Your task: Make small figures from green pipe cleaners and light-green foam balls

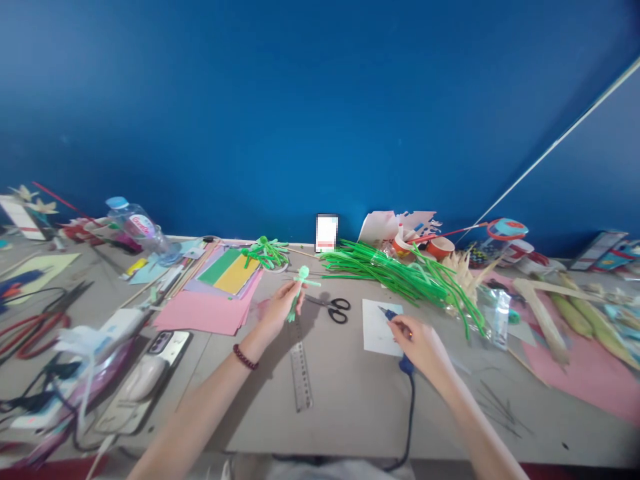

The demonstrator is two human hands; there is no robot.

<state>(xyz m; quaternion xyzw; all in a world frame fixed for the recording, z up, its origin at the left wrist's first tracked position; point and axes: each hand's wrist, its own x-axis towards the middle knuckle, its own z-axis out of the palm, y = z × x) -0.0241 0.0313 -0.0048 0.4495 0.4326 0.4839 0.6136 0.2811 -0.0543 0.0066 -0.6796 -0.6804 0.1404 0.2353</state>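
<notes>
My left hand (283,303) is closed around a small pale green shape of bent pipe cleaners (303,275), with a rounded tip on top and arms sticking out sideways. My right hand (413,337) grips a blue hot glue gun (406,364) whose nozzle points to the upper left, over a white sheet of paper (373,333). From the glue gun a dark cord runs down to the table's front edge. Between the hands lie black-handled scissors (339,311). Just below my left hand is a clear ruler (301,373).
Bright green pipe cleaners (390,270) are heaped at the back right. Coloured paper sheets (210,310) lie left. A phone (327,233) stands against the blue wall. Further left are a plastic bottle (143,227) and a power strip (110,333); corn husks (570,313) are right.
</notes>
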